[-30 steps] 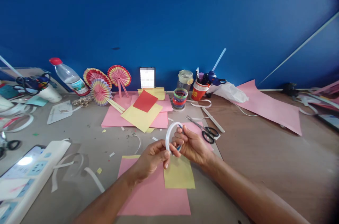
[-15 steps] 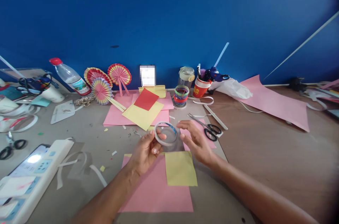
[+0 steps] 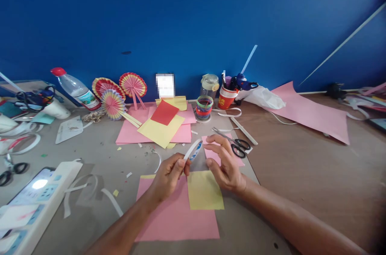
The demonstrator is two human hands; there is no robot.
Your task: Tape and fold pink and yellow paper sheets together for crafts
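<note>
My left hand [image 3: 169, 174] pinches a white roll of tape [image 3: 194, 151] by its edge, holding it tilted above the table. My right hand [image 3: 224, 163] hovers just right of the roll, fingers curled and apart, with nothing in it. Under both hands lies a yellow paper square [image 3: 205, 190] on a larger pink sheet [image 3: 177, 219].
Black-handled scissors [image 3: 235, 146] lie just beyond my right hand. Further back are stacked pink, yellow and red papers [image 3: 163, 126], paper fans [image 3: 114, 98], a water bottle [image 3: 75, 88], a stack of tape rolls [image 3: 204, 107], a red cup of tools [image 3: 226, 96]. A power strip [image 3: 36, 194] lies left.
My right hand let go of the tape roll and drew aside. My left hand turned the roll from face-on to edge-on.
</note>
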